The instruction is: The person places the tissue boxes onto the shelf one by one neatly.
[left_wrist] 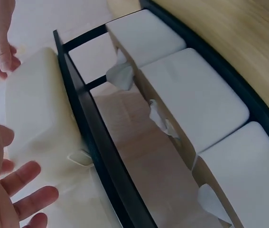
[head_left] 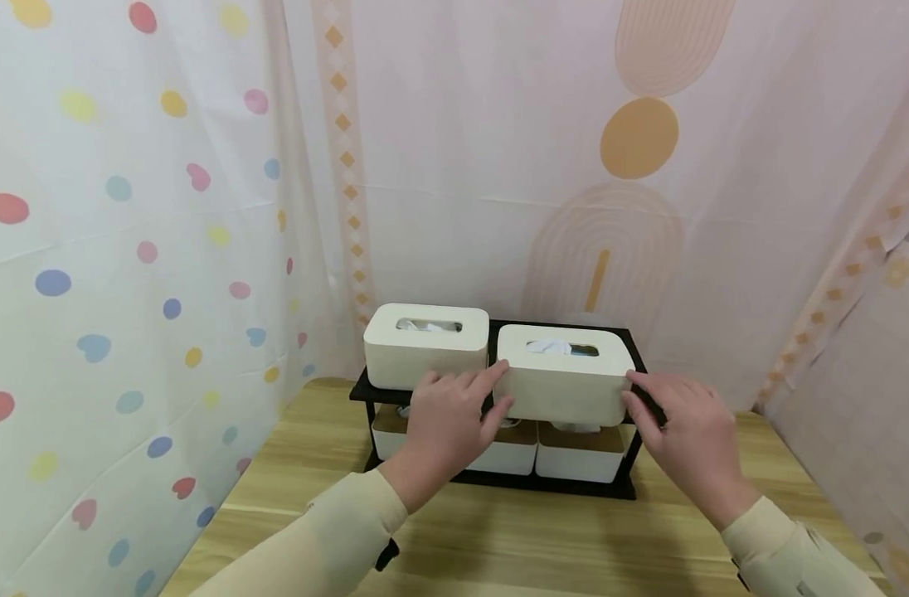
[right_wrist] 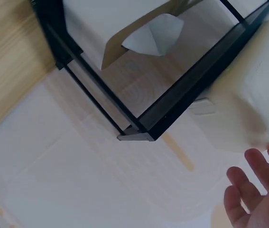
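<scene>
A white tissue box [head_left: 562,394] with a slot in its lid stands on the top tier of a black rack [head_left: 592,487], its front reaching past the tier's edge. My left hand [head_left: 447,423] is at its left end, index fingertip and thumb against the side. At the opposite end, my right hand [head_left: 689,431] touches the right corner with index finger and thumb. In the left wrist view the fingers [left_wrist: 38,198] are spread and fairly straight. The right wrist view shows loosely bent fingers [right_wrist: 262,168] beside the box [right_wrist: 248,109]. White tissue shows in the slot.
A second white tissue box [head_left: 425,365] sits on the top tier to the left. White boxes with brown tops, such as this one [head_left: 580,460], line the lower tier, tissues sticking out. The rack stands on a wooden table [head_left: 514,539] before patterned curtains [head_left: 454,166].
</scene>
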{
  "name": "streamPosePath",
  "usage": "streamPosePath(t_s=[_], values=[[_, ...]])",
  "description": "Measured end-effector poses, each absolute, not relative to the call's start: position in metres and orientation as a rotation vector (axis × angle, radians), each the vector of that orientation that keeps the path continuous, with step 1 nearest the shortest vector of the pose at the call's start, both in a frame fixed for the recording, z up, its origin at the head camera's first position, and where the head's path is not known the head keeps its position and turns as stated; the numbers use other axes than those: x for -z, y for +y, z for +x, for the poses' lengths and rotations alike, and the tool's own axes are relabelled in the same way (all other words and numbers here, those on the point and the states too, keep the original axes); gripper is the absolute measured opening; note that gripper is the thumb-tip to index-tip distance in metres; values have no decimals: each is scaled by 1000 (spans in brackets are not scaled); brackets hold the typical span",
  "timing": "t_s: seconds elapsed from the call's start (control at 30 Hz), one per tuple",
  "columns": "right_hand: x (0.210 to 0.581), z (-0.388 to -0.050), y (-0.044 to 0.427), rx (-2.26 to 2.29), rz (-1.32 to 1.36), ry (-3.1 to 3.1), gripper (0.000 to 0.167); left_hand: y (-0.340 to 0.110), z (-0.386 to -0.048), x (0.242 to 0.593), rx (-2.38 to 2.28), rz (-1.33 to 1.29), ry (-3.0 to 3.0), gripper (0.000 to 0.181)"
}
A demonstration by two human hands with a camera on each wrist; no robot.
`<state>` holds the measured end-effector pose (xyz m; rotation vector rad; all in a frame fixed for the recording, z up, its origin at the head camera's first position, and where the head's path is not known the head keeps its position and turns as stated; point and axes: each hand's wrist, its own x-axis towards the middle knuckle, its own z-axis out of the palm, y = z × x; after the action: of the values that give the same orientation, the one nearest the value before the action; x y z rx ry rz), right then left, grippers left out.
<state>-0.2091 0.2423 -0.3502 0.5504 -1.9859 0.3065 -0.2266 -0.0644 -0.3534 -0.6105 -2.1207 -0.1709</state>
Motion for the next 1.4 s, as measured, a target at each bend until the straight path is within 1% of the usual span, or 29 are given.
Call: streamPosePath(t_s=[0.1, 0.13, 0.17, 0.3, 0.33, 0.43, 0.5, 0.8, 1.4], values=[[352, -203, 243, -284, 593, -2000, 59, -68, -223, 354, 131, -651, -2143, 53], [352, -201, 243, -280, 599, -2023, 64, -69, -222, 354, 119, -659, -2157, 56], [352, -199, 244, -283, 603, -2056, 65, -70, -221, 353, 108, -668, -2173, 58], [346, -190, 245, -270, 591, -2238, 59, -73, -221, 350, 45, -702, -2230, 62], [344, -189, 246, -266, 583, -2294, 61, -73, -221, 349, 32, -710, -2241, 64], [337, -186, 248, -253, 556, -2447, 74, -75, -221, 345, 11, -731, -2283, 66], [333, -185, 250, -252, 546, -2528, 78, -76, -221, 344, 8, -741, -2319, 69], [319, -185, 255, -266, 570, -2662, 77, -77, -221, 337, 21, -757, -2472, 75], [319, -191, 253, -302, 581, -2699, 76, -77, -235, 333, 46, -722, -2518, 69]])
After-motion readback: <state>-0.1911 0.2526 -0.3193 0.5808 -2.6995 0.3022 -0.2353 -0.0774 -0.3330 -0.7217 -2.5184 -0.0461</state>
